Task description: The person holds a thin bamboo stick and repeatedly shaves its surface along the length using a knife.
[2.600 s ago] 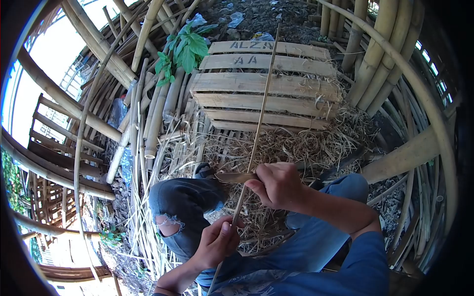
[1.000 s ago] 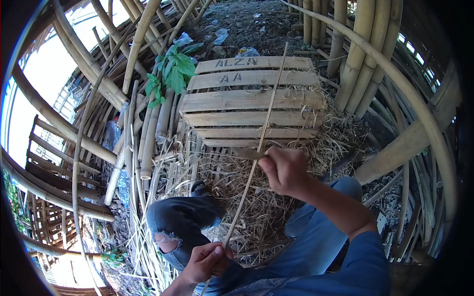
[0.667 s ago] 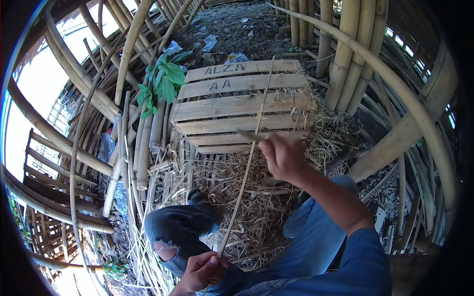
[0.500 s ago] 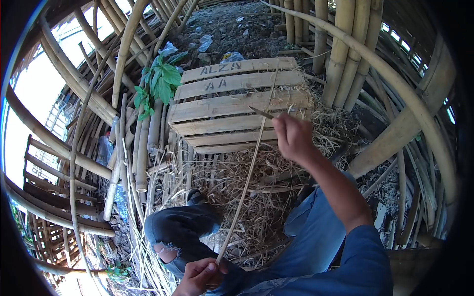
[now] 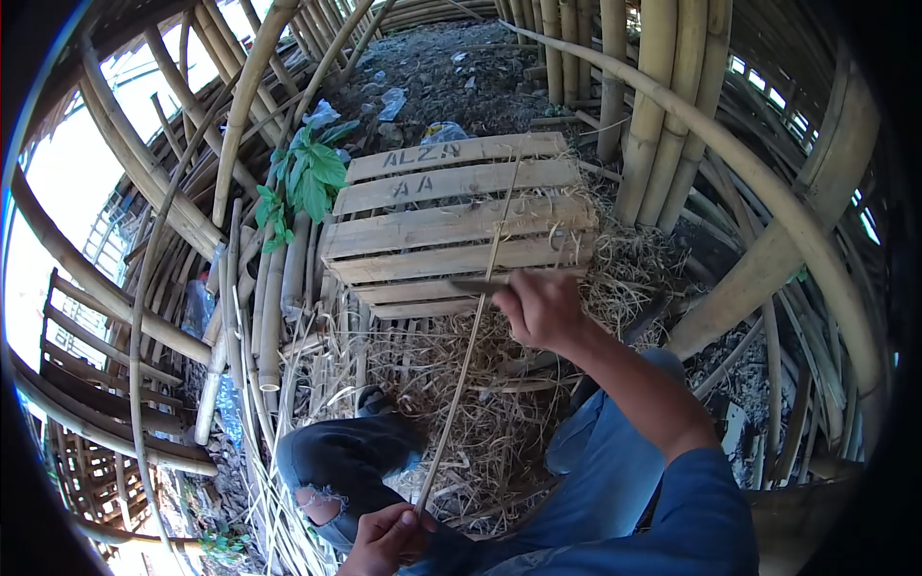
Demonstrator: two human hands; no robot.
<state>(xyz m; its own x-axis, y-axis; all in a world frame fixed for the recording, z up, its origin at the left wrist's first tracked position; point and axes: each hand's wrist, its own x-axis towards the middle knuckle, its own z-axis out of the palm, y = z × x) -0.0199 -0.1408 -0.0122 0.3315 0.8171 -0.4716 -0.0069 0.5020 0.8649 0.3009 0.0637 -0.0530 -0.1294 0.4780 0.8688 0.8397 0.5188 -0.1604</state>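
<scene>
My left hand [image 5: 384, 540] is closed around the near end of a long, thin bamboo strip [image 5: 459, 389], low in the view beside my knee. The strip slants up and away over a slatted wooden crate [image 5: 451, 223]. In my right hand [image 5: 545, 309] is a knife [image 5: 477, 286], gripped in closed fingers, its blade pointing left and lying across the strip. Whether the edge touches the strip I cannot tell. The crate bears dark stencilled letters, and its near side is close to my right hand.
Curled shavings [image 5: 509, 413] cover the ground between my legs and around the crate. Bamboo poles [image 5: 663, 115] stand at the right, and a curved pole [image 5: 768, 163] arches there. A leafy green plant [image 5: 312, 178] grows at the left, with cut bamboo lengths [image 5: 272, 326] below it.
My right hand and the knife have moved down along the strip, nearer to me. My left hand still holds the near end. The view has tilted slightly.
</scene>
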